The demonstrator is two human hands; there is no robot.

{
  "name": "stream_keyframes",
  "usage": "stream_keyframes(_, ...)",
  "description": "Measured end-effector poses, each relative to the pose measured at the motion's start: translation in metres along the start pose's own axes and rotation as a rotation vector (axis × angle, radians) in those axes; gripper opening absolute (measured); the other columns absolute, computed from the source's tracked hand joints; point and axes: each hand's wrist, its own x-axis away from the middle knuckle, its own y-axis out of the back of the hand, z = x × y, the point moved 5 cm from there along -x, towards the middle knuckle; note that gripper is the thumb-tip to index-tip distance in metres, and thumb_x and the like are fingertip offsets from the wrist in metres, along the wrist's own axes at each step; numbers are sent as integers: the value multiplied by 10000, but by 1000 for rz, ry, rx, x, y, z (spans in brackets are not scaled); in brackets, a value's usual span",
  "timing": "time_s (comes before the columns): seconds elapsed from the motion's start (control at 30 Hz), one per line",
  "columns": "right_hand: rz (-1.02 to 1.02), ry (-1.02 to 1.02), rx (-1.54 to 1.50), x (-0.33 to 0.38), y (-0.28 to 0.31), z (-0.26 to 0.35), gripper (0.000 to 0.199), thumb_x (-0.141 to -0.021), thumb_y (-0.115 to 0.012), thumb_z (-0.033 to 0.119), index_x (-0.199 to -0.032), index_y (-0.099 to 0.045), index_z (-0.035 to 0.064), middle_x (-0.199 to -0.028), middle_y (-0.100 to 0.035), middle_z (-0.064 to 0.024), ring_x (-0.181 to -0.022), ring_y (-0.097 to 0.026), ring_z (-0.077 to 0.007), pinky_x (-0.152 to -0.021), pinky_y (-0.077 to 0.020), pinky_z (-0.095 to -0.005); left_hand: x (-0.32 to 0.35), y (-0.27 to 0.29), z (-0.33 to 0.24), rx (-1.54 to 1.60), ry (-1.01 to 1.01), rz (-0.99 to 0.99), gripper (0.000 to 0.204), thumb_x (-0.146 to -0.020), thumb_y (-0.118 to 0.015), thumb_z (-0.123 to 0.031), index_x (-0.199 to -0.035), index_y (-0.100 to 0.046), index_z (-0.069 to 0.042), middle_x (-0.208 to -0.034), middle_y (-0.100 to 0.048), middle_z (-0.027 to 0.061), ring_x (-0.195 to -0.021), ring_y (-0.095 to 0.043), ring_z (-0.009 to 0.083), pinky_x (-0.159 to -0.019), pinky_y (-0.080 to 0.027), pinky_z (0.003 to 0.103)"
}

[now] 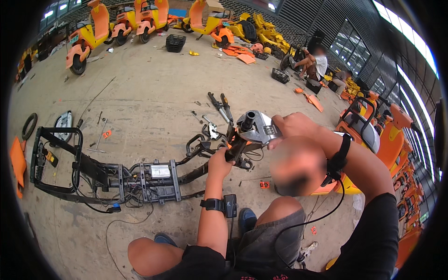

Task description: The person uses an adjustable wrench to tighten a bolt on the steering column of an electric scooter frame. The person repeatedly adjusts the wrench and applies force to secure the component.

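We Hold a Wrench (261, 132) at the Metal Tube (248, 121)

Our right hand (297, 126) has its fingers closed on the handle of the wrench, whose head is at the upper part of the tube; how tightly it bites, we cannot tell. Our left hand (219, 164) has its fingers curled around the front end of the black frame (175, 181), just beside the tube. This frame extends to our left, above the floor (144, 105), where long-handled tools (218, 107) are lying.
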Motion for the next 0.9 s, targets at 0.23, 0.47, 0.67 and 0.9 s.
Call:
stream_keyframes(0.23,-71,-155,76,3,-10,-2,284,-821,-644,141,-1045,-501,40,-748,-646,-162,-705,-653,-390,-594,-506,-470,-3,4,-6,-35,29,38,551,-723,-837,-132,-1219,-616,-38,-1147,-675,197,-1090,-632,380,-897,-516,463)
stream_keyframes(0.47,-263,-365,18,9,-20,7,187,-811,-622,140,-969,-555,66,-821,-664,-147,-761,-663,-373,-635,-515,-477,-12,-3,-5,-152,38,43,588,-691,-845,-121,-1214,-586,-51,-1131,-668,184,-1094,-623,381,-907,-512,461)
stream_keyframes(0.67,-208,-332,60,7,-21,3,245,-821,-632,228,-956,-556,38,-805,-678,-162,-725,-665,-386,-650,-528,-481,-11,-6,-4,-169,-42,44,460,-724,-738,-62,-1173,-640,-74,-1112,-623,160,-1086,-604,361,-912,-505,457)
stream_keyframes(0.9,-216,-277,39,5,-28,-4,210,-809,-631,196,-946,-561,53,-795,-674,-158,-718,-657,-393,-643,-523,-487,-16,-7,3,-179,-99,1,431,-728,-697,-46,-1154,-650,-83,-1083,-614,166,-1061,-594,381,-899,-489,479)
